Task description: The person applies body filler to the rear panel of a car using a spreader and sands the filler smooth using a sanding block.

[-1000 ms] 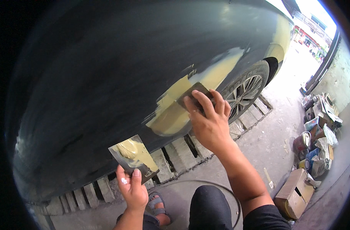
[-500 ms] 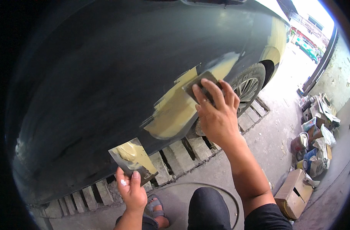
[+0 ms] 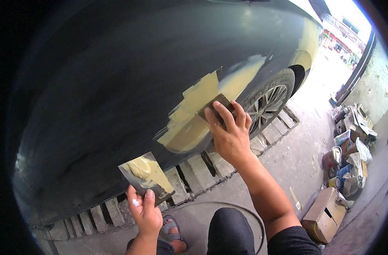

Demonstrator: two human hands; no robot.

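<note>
A dark car body panel (image 3: 117,76) fills the left and middle of the view. Yellowish body filler (image 3: 187,123) covers its lower edge, just ahead of the wheel (image 3: 268,102). My right hand (image 3: 231,138) grips a dark flat spreader (image 3: 219,108), its edge against the filler patch. Lower left, my left hand (image 3: 144,210) pinches a thin flat plate (image 3: 160,193) between thumb and fingers. On that plate sits a wet mound of yellow filler (image 3: 141,167). A white smear marks one left finger. The spreader's working edge is partly hidden by my right fingers.
A slatted concrete drain cover (image 3: 194,172) runs below the car. Behind my knee (image 3: 231,231) curves a hose (image 3: 255,212). At right, a cardboard box (image 3: 325,214), paint cans (image 3: 332,157) and other clutter line the wall (image 3: 378,89).
My right hand has drawn the spreader down and to the left across the filler. The filler above it now reaches higher and looks wider. My left hand is almost still.
</note>
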